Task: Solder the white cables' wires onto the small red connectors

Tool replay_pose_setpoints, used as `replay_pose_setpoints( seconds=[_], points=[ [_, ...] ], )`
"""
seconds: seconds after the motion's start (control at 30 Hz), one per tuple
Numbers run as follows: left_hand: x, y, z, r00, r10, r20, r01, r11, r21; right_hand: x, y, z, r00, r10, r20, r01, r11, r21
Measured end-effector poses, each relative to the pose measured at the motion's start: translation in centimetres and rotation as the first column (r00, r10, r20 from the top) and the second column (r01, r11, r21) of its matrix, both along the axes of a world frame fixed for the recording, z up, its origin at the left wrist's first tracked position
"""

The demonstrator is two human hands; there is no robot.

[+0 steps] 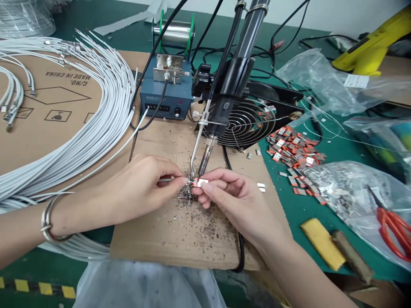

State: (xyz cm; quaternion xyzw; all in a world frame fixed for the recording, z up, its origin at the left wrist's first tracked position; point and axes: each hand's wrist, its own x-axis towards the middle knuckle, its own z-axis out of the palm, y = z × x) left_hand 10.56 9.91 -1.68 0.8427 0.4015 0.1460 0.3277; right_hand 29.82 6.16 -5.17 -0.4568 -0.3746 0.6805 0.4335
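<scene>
Between thumb and fingers, my left hand [156,179] pinches a light grey cable [164,180] close to its stripped end, where thin coloured wires show. My right hand [229,190] is closed on a small white USB connector [202,183] that meets those wires. Right above the joint stands the tip of a soldering iron [205,158], clamped at a slant, with a bent solder feed tube [195,156] beside it. Whether the tip touches the connector I cannot tell. Dark solder droplets [188,196] lie scattered on the cardboard [154,239] under both hands.
A large bundle of grey cables [105,115] curves along the left. Behind are a blue soldering feeder [165,96], a solder spool [175,32] and a black fan [257,115]. On the right lie orange-and-metal connectors [292,147], a plastic bag of parts [343,188], red-handled scissors [393,231] and a yellow sponge [323,244].
</scene>
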Motion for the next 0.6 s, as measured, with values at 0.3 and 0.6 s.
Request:
replay_pose_setpoints(
  seconds=[0.3, 0.6],
  points=[
    [0.19, -0.12, 0.08, 0.999, 0.045, 0.026, -0.044, 0.998, -0.038, 0.09, 0.07, 0.09, 1.0, 0.01, 0.009, -0.01, 1.0, 0.021],
    [0.08, -0.29, -0.07, 0.999, 0.049, 0.016, -0.048, 0.998, -0.039, 0.23, 0.05, -0.11, 0.998, 0.023, -0.064, -0.023, 1.0, -0.003]
  ],
)
